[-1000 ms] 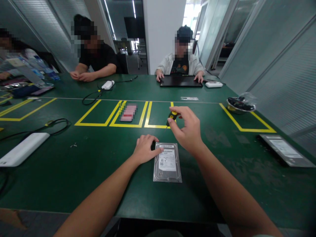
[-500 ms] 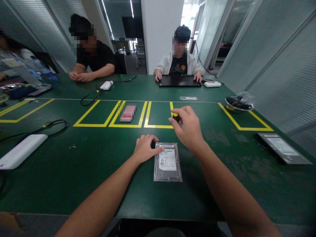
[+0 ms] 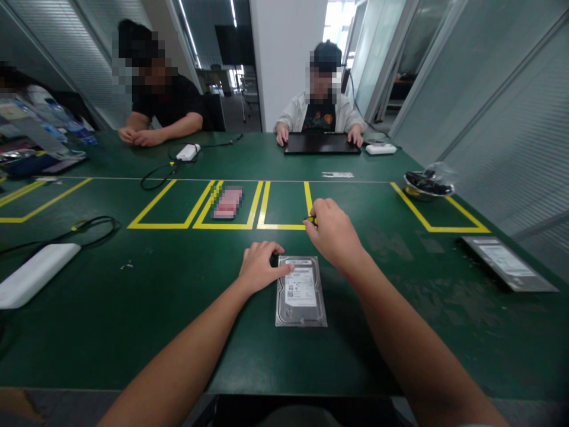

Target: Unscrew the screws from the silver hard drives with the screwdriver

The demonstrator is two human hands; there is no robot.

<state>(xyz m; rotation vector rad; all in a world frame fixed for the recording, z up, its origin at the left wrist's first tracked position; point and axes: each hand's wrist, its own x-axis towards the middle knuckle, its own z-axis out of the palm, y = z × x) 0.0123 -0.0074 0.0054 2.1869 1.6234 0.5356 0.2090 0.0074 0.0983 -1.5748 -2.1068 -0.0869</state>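
A silver hard drive (image 3: 302, 308) with a white label lies flat on the green table before me. My left hand (image 3: 262, 268) holds its far left corner, thumb on the label and fingers curled at the far side. Beyond the drive's far right corner, my right hand (image 3: 331, 231) is raised above the table. Its fingers are closed around a small black-and-yellow screwdriver handle (image 3: 312, 220), mostly covered by the hand; I cannot make out a shaft.
Another hard drive (image 3: 507, 264) lies at the right. Behind it stands a metal bowl (image 3: 429, 188) with dark items and clear plastic. A white power bank (image 3: 40, 273) with a cable is at left. A pixelated pink item (image 3: 228, 203) lies within yellow tape. Across sit people, one holding a black panel (image 3: 322, 144).
My right hand has turned and lowered slightly, so less of the screwdriver handle shows. My left hand stays on the hard drive. The whole view has shifted a little.
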